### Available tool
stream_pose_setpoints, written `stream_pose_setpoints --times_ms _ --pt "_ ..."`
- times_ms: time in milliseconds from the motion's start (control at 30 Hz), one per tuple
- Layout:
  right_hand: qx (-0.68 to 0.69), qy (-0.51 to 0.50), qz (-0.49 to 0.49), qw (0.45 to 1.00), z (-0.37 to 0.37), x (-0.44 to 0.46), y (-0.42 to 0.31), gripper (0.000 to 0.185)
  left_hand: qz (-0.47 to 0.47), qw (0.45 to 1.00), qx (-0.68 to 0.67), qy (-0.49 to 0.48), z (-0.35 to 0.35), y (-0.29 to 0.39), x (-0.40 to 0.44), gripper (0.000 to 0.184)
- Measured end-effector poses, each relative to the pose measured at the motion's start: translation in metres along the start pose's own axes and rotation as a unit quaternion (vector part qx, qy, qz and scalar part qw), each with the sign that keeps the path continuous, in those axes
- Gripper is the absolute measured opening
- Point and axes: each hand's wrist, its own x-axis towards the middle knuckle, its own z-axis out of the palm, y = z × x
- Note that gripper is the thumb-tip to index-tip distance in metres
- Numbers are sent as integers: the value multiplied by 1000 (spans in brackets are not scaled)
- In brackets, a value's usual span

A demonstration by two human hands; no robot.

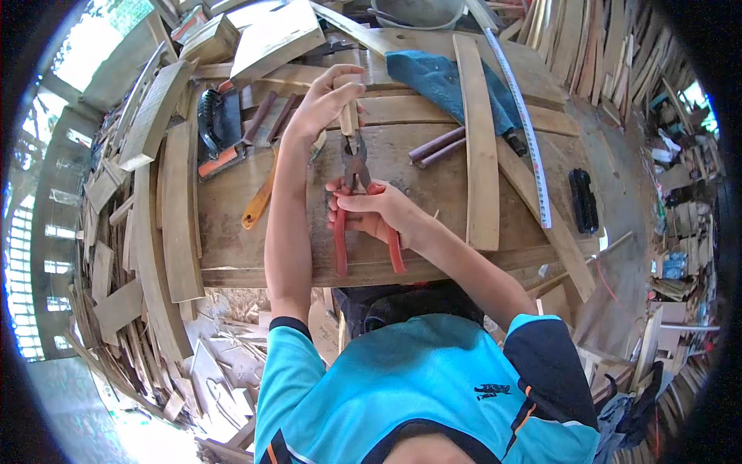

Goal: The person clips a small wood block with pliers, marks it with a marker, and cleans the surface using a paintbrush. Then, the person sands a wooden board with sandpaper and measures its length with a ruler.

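Bright daylight fills a wide fisheye view centred on a wooden workbench [232, 197]. Glare whitens the barred opening [25, 271] left of the workbench and the floor [147, 441] below its left side. Light on the workbench is soft and even, its shadows faint; beneath its near edge it is dim. Far from the workbench, lines bend, details blur, and black corners round the view.

The picture's top edge cut off the basin [417, 26]. 1 board [478, 155] hid part of the blue cloth [425, 79]. Marks on the white strip [528, 124] were too small to read.
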Motion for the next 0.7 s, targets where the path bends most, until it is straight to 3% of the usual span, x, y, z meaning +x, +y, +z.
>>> stream_pose_setpoints --times_ms 100,267,467,533,567,600,667,700 --pt "-1 -3 6 1000 -2 2 0 30 38 999 -6 -3 -5 -2 2 42" --pt "-56 -21 -4 998 0 -4 -2 33 -69 996 -38 -33 -6 7 -4 45" --pt "-42 8 -1 999 -1 -4 2 35 -99 994 -39 -16 2 1 -1 44" --pt "-28 38 7 999 0 -15 1 35 23 991 128 22 -1 -9 5 47" --pt "2 1 21 1000 2 -27 3 36 85 989 96 71 -1 -16 11 44" --pt "35 -37 36 998 4 -40 4 37 85 990 95 65 -9 -22 16 44" --pt "57 -2 63 996 16 -76 -12 40 5 985 -21 169 -24 -31 22 38" --pt "66 -6 52 996 13 -90 -20 41 -23 982 -7 188 -21 -20 15 34"
